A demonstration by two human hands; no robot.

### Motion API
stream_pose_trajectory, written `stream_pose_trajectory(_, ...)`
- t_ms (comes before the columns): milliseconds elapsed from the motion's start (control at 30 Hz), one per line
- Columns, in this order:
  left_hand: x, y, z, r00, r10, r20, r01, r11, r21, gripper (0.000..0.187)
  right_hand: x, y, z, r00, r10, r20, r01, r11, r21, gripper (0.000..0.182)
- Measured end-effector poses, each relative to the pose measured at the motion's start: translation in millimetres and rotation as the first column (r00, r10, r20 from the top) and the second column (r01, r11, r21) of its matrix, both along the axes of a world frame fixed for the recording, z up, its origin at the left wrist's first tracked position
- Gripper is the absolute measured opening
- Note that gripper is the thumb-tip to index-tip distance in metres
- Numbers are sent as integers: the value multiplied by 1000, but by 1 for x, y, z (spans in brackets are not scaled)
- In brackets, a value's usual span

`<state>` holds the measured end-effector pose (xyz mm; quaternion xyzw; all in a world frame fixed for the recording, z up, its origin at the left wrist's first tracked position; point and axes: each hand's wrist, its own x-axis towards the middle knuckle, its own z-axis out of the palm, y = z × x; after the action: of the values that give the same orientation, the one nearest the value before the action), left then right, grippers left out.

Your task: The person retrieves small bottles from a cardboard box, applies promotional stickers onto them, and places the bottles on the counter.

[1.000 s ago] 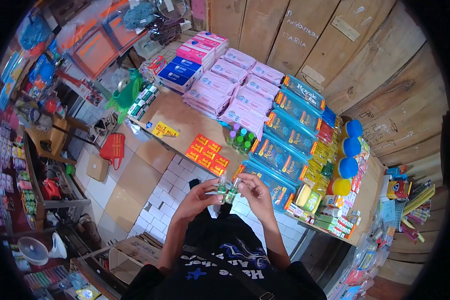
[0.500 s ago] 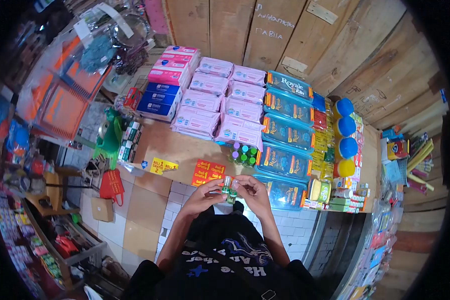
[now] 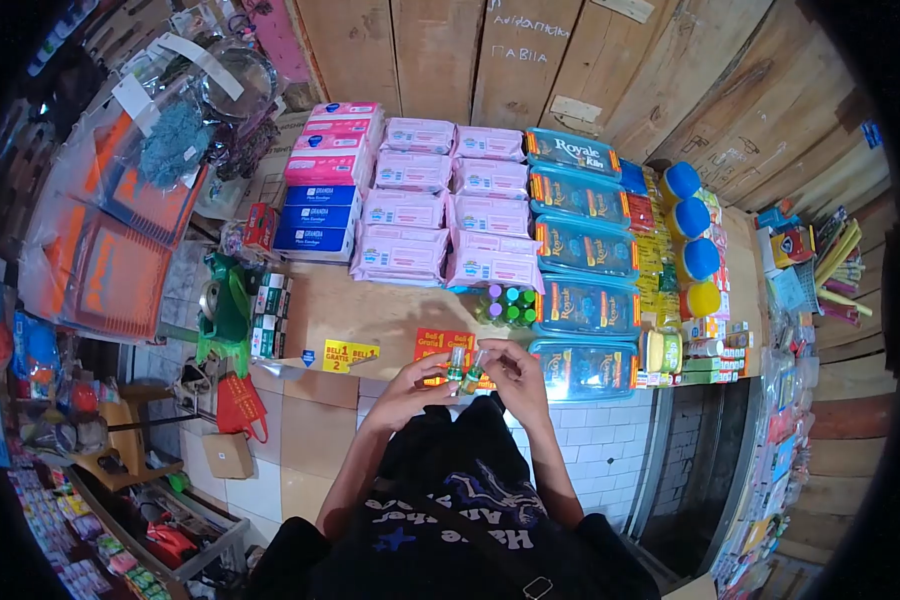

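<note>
Two small clear bottles with green labels are held side by side in front of my chest, at the table's front edge. My left hand [image 3: 417, 391] has its fingers closed around the left small bottle [image 3: 456, 366], which stands nearly upright. Pinched in my right hand [image 3: 519, 381] is the other small bottle [image 3: 473, 375], tilted a little to the right. Behind them lies a red promotional card [image 3: 438, 341], partly covered by the hands. A cluster of small bottles with purple, blue and green caps [image 3: 508, 305] stands just beyond my right hand.
Pink wipe packs [image 3: 400, 256] and teal Royale packs [image 3: 588, 308] fill the table in rows. Blue and pink tissue packs [image 3: 313, 216] are stacked at left, near a yellow card [image 3: 350, 355]. Blue-lidded jars [image 3: 692, 218] line the right side. A wooden wall [image 3: 432, 60] stands behind.
The camera view has shifted slightly, so the table sits lower and the hands further right. The right bottle has tilted and its top has parted from the left bottle.
</note>
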<state>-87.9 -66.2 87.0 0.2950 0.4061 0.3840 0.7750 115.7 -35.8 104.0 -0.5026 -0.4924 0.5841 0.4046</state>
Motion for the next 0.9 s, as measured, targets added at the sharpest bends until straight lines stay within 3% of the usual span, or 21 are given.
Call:
stream_pose_trajectory(267,-18,6,-2,999,30,-13,-30,1000,-7,54,-21,6,9,997,6,82,-8,1000,20,26)
stream_pose_trajectory(367,-19,10,-3,999,49,-11,-49,999,6,54,-20,14,9,985,34,168,-46,997,68,25)
stream_pose_trajectory(900,-14,16,-22,998,60,-26,-60,998,15,51,-7,41,14,942,208,264,-240,966,96,22)
